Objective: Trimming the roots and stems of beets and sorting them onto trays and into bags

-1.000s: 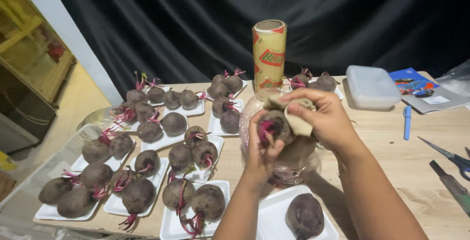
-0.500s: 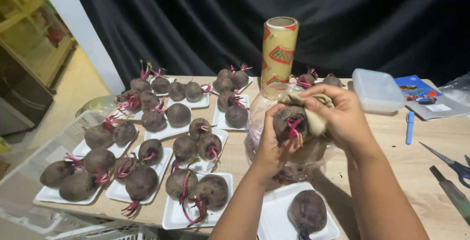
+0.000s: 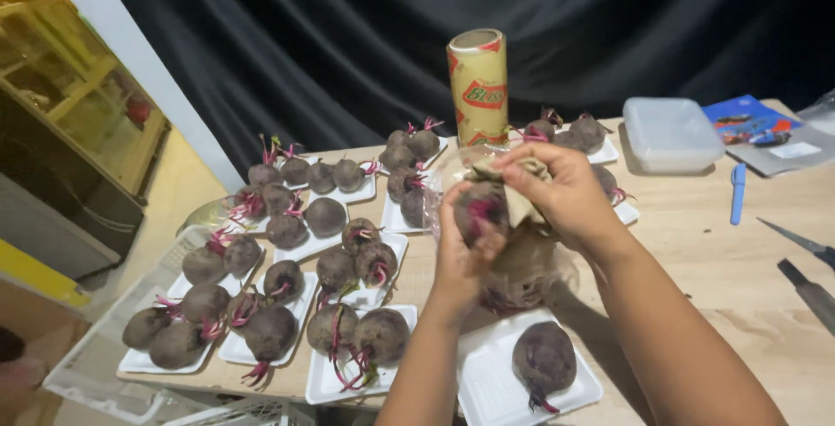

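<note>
Left hand (image 3: 459, 252) is clamped around a dark round beetroot with pink stem stubs (image 3: 480, 210), lifted higher over the clear plastic bag of beets (image 3: 522, 274) than a second ago. Right hand (image 3: 565, 191) pinches tan paper (image 3: 522, 204) against it. Below, one beet on a white foam tray (image 3: 487, 382) on the wooden bench (image 3: 722, 269).

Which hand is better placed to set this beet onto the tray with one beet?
Probably left: the left hand grips the beet above the tray, while the right hand wipes it with a cloth.
</note>
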